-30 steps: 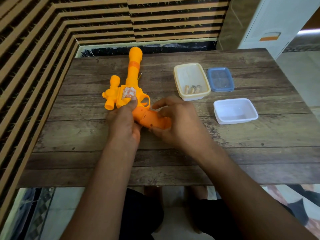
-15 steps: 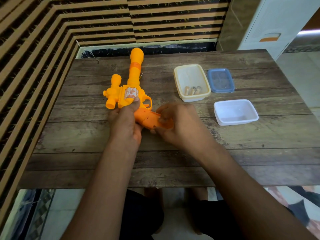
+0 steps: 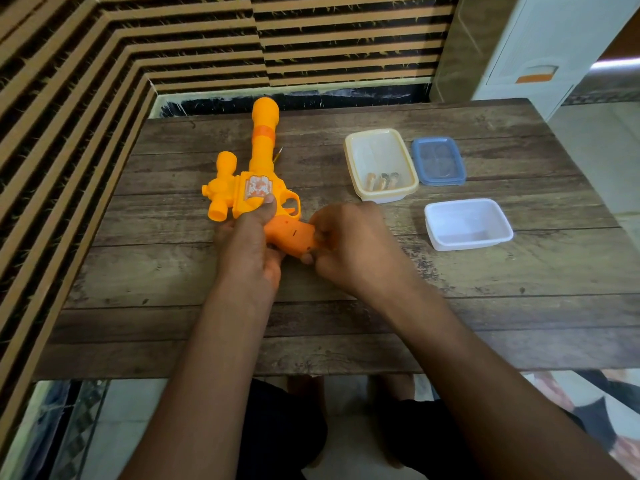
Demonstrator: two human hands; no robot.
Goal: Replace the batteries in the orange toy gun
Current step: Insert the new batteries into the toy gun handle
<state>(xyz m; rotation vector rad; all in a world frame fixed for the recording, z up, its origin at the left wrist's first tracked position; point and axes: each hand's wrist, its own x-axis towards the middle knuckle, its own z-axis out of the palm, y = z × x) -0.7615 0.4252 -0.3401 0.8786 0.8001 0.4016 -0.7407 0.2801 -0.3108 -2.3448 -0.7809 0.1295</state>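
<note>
An orange plastic toy gun with a long round barrel and a stubby scope (image 3: 260, 157) lies on its side on a weathered brown plank table (image 3: 485, 306), at about 10 o'clock from the table's middle. Its barrel points to 12 o'clock and its darker orange grip angles toward 4 o'clock. A white and orange sticker (image 3: 258, 187) sits on the gun's body; its print is too blurred to read.

The left hand (image 3: 247, 247) grips the gun where body meets grip, fingers wrapped underneath and thumb pressed on the sticker's lower edge. The right hand (image 3: 349, 244) has its fingers curled tight round the butt end of the grip, pinching it from both sides.

At 3 o'clock from the barrel stands a cream rectangular plastic tub (image 3: 349, 157) holding a few small cylindrical batteries (image 3: 380, 182) at its near end; no brand can be made out on them. A blue translucent rectangular lid (image 3: 438, 161) lies touching the tub's 3 o'clock side. A clear white rectangular plastic tub (image 3: 471, 242) sits at 5 o'clock from the cream one, apart from it. A thin yellowish pointed tip (image 3: 279, 154) shows just beside the barrel, mostly hidden.
</note>
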